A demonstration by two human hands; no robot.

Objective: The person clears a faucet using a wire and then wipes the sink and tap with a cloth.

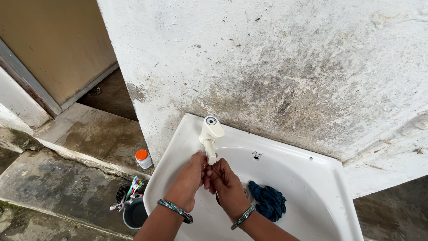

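Observation:
My left hand and my right hand are pressed together under the spout of a white plastic tap on a white wall-mounted sink. The fingers of both hands meet just below the spout. Neither hand holds an object that I can see. Each wrist wears a thin multicoloured bangle. A crumpled dark blue cloth lies in the basin to the right of my right hand, near the drain.
A stained white wall rises behind the sink. On the concrete floor to the left stand a small white bottle with an orange cap and a dark cup holding toothbrushes. A doorway opens at the upper left.

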